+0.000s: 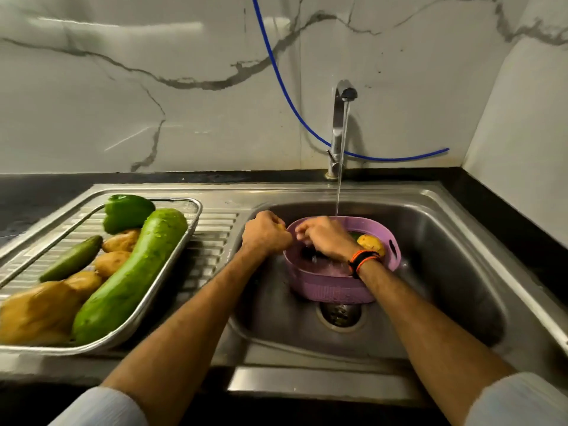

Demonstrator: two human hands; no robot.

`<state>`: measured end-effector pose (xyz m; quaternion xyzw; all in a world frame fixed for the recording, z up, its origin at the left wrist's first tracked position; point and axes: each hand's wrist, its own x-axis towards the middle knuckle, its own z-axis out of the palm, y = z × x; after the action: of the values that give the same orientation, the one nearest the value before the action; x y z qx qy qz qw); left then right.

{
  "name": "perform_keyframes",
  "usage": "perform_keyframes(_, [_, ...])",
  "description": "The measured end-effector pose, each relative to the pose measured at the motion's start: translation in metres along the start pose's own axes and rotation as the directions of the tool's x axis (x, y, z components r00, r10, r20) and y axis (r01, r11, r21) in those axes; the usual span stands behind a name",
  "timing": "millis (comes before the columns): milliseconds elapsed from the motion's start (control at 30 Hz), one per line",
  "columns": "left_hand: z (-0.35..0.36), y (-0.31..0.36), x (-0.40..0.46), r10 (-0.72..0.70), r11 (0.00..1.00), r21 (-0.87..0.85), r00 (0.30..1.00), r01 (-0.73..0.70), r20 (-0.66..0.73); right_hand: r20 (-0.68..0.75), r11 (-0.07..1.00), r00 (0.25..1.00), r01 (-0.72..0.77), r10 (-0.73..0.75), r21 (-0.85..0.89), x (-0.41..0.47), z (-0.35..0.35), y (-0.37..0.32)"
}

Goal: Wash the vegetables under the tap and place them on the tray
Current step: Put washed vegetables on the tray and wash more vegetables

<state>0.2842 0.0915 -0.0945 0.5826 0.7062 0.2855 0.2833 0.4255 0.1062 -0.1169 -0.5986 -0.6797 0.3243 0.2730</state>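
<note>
Here, hands: left clenched round a potato, right curled inside purple basket, grasp unclear.

Both bare forearms reach forward, sleeves pushed up near the elbows. The left hand is clenched in a fist, knuckles up, with a bit of something yellowish showing at the fingers. The right hand, an orange-and-black band on its wrist, bends down with fingers curled; what they hold cannot be made out.
</note>
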Motion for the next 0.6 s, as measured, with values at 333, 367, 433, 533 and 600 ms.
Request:
perform_keyframes(333, [-0.018,-0.017,-0.036,0.129,0.925,0.344,0.985,-0.161,0.114,0.267,0.849,0.961,0.081,0.074,-0.523,-0.018,0.029,0.004])
perform_keyframes(367, [-0.026,-0.010,-0.034,0.189,0.923,0.329,0.980,-0.201,0.068,0.273,0.846,0.960,0.088,0.069,-0.526,-0.017,0.030,0.006])
perform_keyframes(433, [-0.043,0.006,-0.034,0.282,0.927,0.267,0.959,-0.264,-0.031,0.283,0.845,0.957,0.094,0.069,-0.526,-0.014,0.032,0.010])
perform_keyframes(533, [-0.051,0.016,-0.037,0.329,0.932,0.198,0.938,-0.303,-0.110,0.283,0.855,0.956,0.086,0.073,-0.512,-0.013,0.033,0.009])
perform_keyframes(600, [-0.039,0.005,-0.039,0.287,0.923,0.273,0.958,-0.270,-0.021,0.276,0.853,0.959,0.089,0.067,-0.515,-0.014,0.031,0.009])
